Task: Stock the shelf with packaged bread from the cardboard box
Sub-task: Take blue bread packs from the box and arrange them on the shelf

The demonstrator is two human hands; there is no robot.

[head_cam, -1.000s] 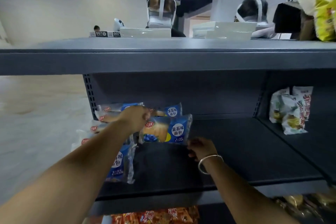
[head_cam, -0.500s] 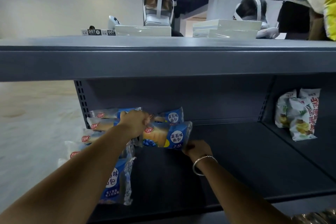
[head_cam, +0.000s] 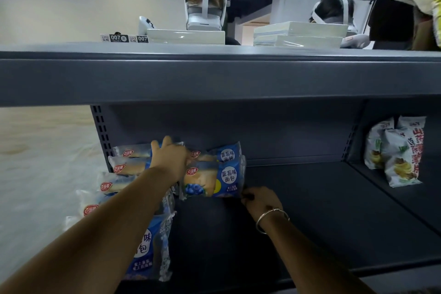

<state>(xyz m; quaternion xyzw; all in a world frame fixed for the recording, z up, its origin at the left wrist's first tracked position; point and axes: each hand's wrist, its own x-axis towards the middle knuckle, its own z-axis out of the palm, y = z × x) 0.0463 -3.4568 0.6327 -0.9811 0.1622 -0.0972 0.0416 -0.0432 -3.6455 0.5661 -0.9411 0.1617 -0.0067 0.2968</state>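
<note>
Several blue-and-clear bread packets stand in a row at the left end of the dark shelf (head_cam: 310, 210). My left hand (head_cam: 170, 155) reaches in over them, fingers spread on the top of the rear packets (head_cam: 131, 151). A blue blueberry bread packet (head_cam: 213, 180) stands upright facing me, with a second one (head_cam: 224, 153) behind it. My right hand (head_cam: 259, 199), with a silver bracelet on the wrist, pinches the front packet's lower right corner. Another packet (head_cam: 145, 253) stands near the shelf's front edge under my left forearm. The cardboard box is not in view.
White snack bags (head_cam: 393, 153) lean in the neighbouring shelf bay at right. The upper shelf (head_cam: 214, 79) overhangs the working space. Behind it are flat white boxes (head_cam: 300, 36) and two people wearing headsets. A bag hangs at the top right corner.
My left hand has slid from the front packet's top back onto the rear packets and spread its fingers. My right hand stays at the front packet's lower right corner. The camera view shifted slightly.
</note>
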